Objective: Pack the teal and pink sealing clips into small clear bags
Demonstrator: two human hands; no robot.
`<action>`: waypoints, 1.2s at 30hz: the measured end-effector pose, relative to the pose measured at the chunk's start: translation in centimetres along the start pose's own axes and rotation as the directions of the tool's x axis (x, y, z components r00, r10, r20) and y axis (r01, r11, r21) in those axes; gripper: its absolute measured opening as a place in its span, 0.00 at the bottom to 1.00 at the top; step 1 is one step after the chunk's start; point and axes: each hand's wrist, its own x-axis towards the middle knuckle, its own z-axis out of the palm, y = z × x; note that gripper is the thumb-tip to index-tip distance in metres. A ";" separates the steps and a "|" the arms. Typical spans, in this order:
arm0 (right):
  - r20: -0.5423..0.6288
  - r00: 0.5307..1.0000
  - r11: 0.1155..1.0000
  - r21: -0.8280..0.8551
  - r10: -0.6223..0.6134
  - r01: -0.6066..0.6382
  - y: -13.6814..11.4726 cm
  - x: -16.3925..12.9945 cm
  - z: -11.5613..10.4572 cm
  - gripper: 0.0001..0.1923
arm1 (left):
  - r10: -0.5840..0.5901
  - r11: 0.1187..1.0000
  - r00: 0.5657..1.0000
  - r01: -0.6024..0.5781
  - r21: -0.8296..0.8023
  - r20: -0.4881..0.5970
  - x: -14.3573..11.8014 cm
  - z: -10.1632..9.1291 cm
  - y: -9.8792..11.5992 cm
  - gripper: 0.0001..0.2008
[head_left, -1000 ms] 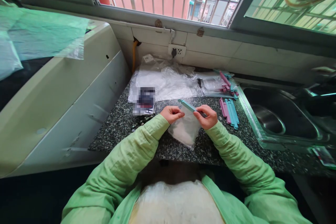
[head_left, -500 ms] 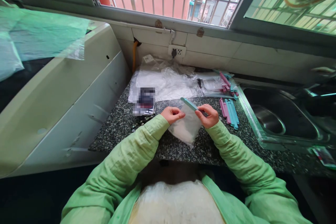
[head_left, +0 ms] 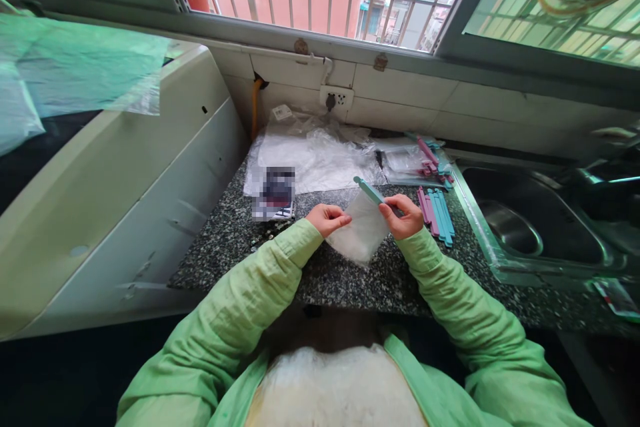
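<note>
A small clear plastic bag (head_left: 361, 233) holding white grains hangs between my two hands above the speckled granite counter (head_left: 345, 273). My left hand (head_left: 327, 219) pinches the bag's upper left corner. My right hand (head_left: 404, 215) grips the bag's upper right corner together with one end of a teal sealing clip (head_left: 369, 191), which slants up and to the left along the bag's top edge. Both arms wear light green sleeves.
Several pink and teal clips (head_left: 437, 212) lie right of my right hand, more (head_left: 430, 155) behind them beside clear bags. Crumpled plastic sheets (head_left: 315, 153) cover the counter's back. A steel sink (head_left: 530, 223) is at right, a white appliance (head_left: 125, 173) at left.
My right hand has shifted right and slightly up with the clip, and the bag has lifted and pulled tauter between my hands. My left hand has stayed in place.
</note>
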 end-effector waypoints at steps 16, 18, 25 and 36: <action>-0.031 0.998 0.996 -0.065 -0.058 0.056 0.7 0.1 -0.1 0.09 | -0.009 0.999 1.000 0.007 0.049 0.030 0.0 0.0 -0.3 0.23; -0.042 0.998 0.997 -0.066 -0.048 0.045 0.9 0.2 -0.2 0.09 | -0.017 0.998 1.000 0.015 0.066 0.027 0.0 0.0 -0.4 0.22; -0.089 0.996 0.998 -0.067 -0.002 -0.004 2.1 0.2 -0.2 0.11 | -0.069 0.994 0.997 0.067 0.086 0.021 0.1 0.0 -0.5 0.20; -0.082 0.996 0.995 -0.093 0.036 -0.044 1.8 0.3 -0.4 0.11 | -0.075 0.993 0.997 0.075 0.089 0.006 0.1 0.1 -0.3 0.19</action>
